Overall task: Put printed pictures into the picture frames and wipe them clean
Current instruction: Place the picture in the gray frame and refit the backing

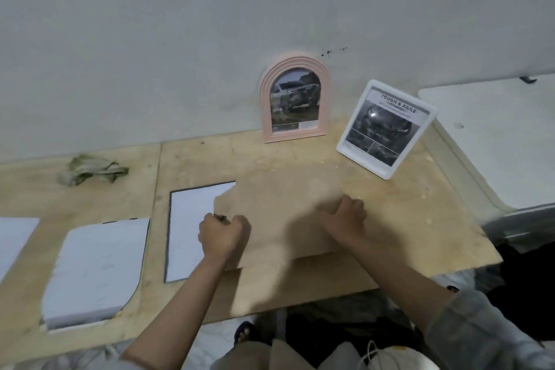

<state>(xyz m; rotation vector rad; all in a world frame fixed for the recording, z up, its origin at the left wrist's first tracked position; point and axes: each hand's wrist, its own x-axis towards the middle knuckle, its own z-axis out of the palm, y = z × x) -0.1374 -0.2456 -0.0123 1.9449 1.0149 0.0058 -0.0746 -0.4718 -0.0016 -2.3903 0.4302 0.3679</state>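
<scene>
**Head view: both my hands on the brown backing board**

Head camera looks down on a plywood table [390, 219] set against a pale wall; in the middle lies a flat brown backing board [279, 210], blurred, its left edge notched and overlapping the right side of a white sheet with a dark border [189, 228]; whether that sheet is a print lying face down or a frame, I cannot tell.

My left hand [223, 236] sits at the board's left edge with its fingers curled into a fist; a small dark metallic thing [221, 217] pokes out at the knuckles, and it seems pinched there, though it is too small to name; my right hand [345, 219] rests on the board's right part, fingers bent and knuckles up, touching the surface; I cannot tell whether it grips an edge or only presses down.

At the back of the table, leaning on the wall, stands a pink arched frame [295, 100] with a dark printed picture inside; just to its right a white rectangular frame [386, 129] stands tilted, its print headed "TOUGH & AGILE".

On the left a crumpled greenish cloth [90, 170] lies near the wall, well apart from my hands; nearer the front edge lies a white sheet with one rounded corner [93, 270], and another white piece [15, 240] shows at the far left edge.
</scene>
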